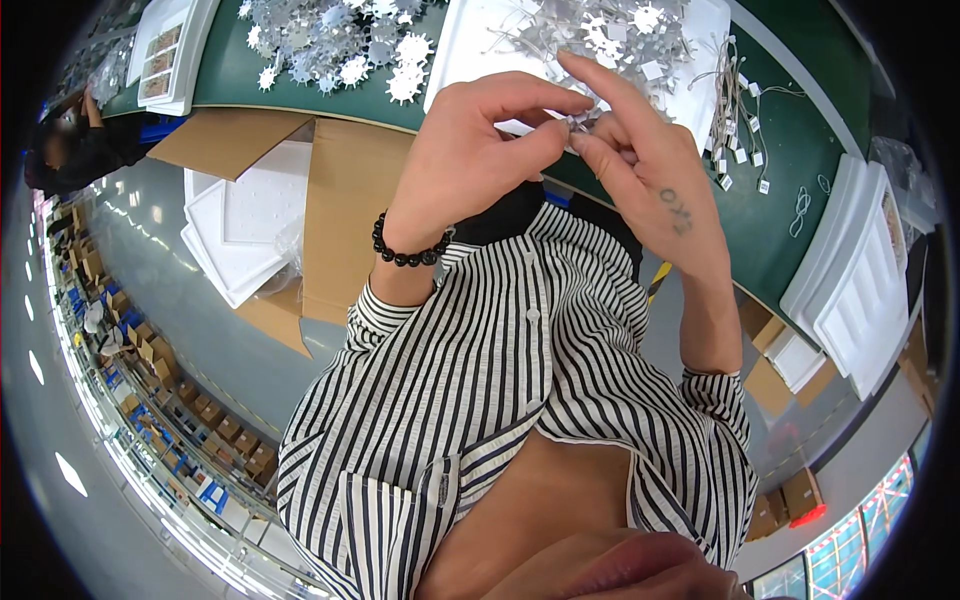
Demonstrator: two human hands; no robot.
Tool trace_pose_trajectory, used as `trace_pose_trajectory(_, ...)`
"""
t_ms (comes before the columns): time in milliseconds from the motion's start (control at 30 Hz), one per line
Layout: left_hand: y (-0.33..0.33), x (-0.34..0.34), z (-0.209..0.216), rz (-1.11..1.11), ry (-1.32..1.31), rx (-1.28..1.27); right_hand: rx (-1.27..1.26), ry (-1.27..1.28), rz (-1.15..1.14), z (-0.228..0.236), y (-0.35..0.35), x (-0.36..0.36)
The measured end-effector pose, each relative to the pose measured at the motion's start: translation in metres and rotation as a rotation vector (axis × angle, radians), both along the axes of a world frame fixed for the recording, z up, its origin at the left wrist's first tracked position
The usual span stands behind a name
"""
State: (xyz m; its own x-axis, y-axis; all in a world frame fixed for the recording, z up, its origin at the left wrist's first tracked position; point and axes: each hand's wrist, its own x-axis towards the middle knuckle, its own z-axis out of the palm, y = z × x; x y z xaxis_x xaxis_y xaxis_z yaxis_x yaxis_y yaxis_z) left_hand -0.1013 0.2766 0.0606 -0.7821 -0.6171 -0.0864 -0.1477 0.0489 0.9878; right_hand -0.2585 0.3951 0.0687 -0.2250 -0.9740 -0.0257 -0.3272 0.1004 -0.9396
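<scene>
My left hand (478,150) and my right hand (650,175) meet over the near edge of the green table (640,205). Their fingertips pinch a small, shiny piece (577,126), mostly covered by the fingers; its kind is hidden. The right index finger is raised above it. Just beyond the hands lies a white tray (455,62) bearing a heap of silvery, gear-shaped pieces (615,38) and thin wires. Many similar toothed metal-looking pieces (335,45) are heaped on the table to the left. Right of the tray lie thin cables with small white square ends (738,125).
An open cardboard box (355,220) with white trays (240,215) inside stands at my left. Stacked white trays (850,270) sit at the table's right end, near a clear plastic bag (905,165). Another person (85,150) is at the far left. Shelves hold several boxes (205,410).
</scene>
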Motion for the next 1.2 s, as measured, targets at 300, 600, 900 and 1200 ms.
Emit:
trace_pose_trajectory(300, 0.009, 0.007, -0.012, 0.04, -0.109, -0.009, -0.035, 0.134, 0.055, -0.011, -0.002, 0.003)
trace_pose_trajectory(600, 0.002, 0.005, 0.017, 0.027, -0.019, 0.352, 0.087, -0.056, -0.083, 0.009, 0.002, 0.002)
trace_pose_trajectory(900, 0.0, 0.005, -0.038, 0.113, 0.134, 0.58, -0.348, 0.147, -0.062, -0.006, 0.009, 0.002)
trace_pose_trajectory(1200, -0.001, -0.011, -0.025, 0.054, 0.249, 0.586, -0.289, 0.136, -0.025, -0.001, 0.009, -0.002)
